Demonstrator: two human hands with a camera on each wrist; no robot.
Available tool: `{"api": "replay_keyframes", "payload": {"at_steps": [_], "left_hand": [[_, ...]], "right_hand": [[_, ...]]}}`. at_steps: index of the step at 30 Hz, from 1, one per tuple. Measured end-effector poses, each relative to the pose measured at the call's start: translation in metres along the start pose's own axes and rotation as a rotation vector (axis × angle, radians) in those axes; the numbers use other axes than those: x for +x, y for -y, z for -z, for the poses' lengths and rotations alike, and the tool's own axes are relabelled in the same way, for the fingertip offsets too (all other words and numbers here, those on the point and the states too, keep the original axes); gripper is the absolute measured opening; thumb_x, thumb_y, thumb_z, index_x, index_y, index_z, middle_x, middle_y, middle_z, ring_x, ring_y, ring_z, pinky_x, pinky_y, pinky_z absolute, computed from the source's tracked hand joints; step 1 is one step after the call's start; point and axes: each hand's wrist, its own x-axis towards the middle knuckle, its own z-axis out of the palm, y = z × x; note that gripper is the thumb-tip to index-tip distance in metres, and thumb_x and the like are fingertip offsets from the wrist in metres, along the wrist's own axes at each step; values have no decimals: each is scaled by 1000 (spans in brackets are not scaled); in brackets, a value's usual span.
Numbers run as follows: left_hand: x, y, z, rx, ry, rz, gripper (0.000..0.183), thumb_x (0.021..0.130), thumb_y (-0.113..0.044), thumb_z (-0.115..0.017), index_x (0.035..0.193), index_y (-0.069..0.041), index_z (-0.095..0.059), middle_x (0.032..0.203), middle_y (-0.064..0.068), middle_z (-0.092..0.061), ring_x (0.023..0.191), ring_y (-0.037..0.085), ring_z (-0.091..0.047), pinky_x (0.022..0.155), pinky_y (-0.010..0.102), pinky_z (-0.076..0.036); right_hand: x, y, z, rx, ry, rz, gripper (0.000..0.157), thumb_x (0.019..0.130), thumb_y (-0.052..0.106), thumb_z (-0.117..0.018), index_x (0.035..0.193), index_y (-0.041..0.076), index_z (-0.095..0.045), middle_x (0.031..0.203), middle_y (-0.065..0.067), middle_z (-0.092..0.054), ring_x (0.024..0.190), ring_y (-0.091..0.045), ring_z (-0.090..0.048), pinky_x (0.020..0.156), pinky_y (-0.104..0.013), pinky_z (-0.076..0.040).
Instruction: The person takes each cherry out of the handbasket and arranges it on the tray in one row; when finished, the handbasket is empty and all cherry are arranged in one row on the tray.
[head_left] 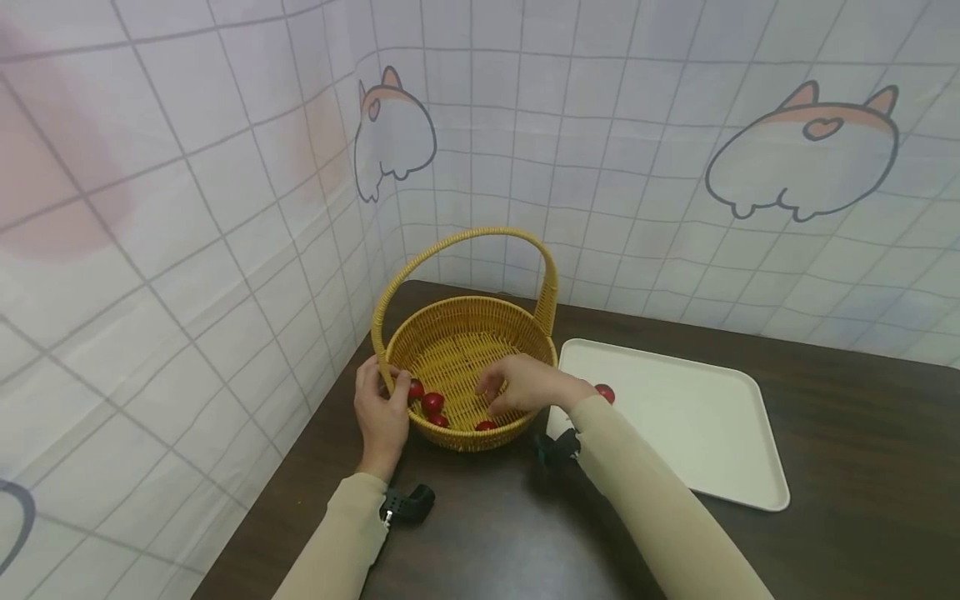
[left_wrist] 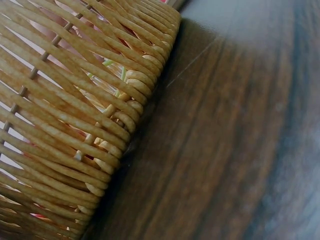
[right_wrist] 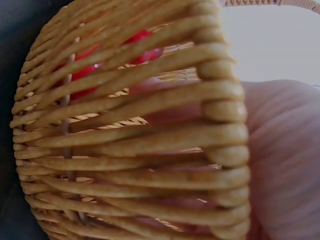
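Observation:
A yellow wicker basket (head_left: 468, 312) with a tall arched handle stands on the table. Its rim at the handle's left foot is gripped by my left hand (head_left: 381, 417), thumb on the inner side. My right hand (head_left: 525, 383) reaches over the right rim into the basket, fingers loosely bent, with nothing visible between them. Below those fingertips lies a shiny round red fruit (head_left: 486, 425). Several more, including one red fruit (head_left: 432, 403), lie near my left thumb. The right wrist view shows red fruit (right_wrist: 145, 47) through the basket weave (right_wrist: 150, 135), with the hand beyond the rim.
A white rectangular tray (head_left: 697, 425) lies right of the basket, partly under my right forearm. Another red fruit (head_left: 604, 393) sits on its left part, beside my sleeve. Dark wooden table (head_left: 480, 525) surrounds them; a patterned cloth wall (head_left: 630, 208) rises behind and at left.

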Motion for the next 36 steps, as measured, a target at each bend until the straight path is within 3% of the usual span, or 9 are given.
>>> {"api": "replay_keyframes", "payload": {"at_steps": [11, 18, 30, 36], "left_hand": [[0, -1, 0, -1, 4, 14, 8, 92, 2, -61, 90, 8, -56, 120, 35, -51, 99, 24, -51, 77, 11, -41], [1, -2, 1, 16, 8, 21, 10, 92, -1, -61, 91, 8, -56, 121, 33, -52, 102, 26, -52, 76, 11, -40], [2, -4, -1, 3, 4, 13, 8, 91, 3, -62, 90, 8, -56, 120, 35, -52, 102, 28, -51, 78, 15, -39], [2, 0, 3, 17, 7, 31, 9, 92, -1, -62, 91, 7, -57, 121, 33, -52, 104, 26, -51, 80, 18, -40]], "right_hand": [[9, -1, -3, -3, 173, 48, 18, 85, 7, -73, 102, 12, -74, 93, 3, -70, 86, -9, -61, 80, -30, -51], [14, 0, -8, -12, 245, 67, 24, 84, 2, -69, 104, 15, -74, 95, 5, -70, 89, -9, -60, 85, -29, -50], [15, 5, -13, -104, 224, 27, 14, 88, 17, -67, 101, 20, -70, 91, 9, -65, 88, -8, -59, 85, -31, -49], [15, 6, -13, -68, 119, 57, 19, 86, 19, -66, 104, 18, -67, 90, 7, -64, 85, -11, -58, 78, -30, -48]]}}
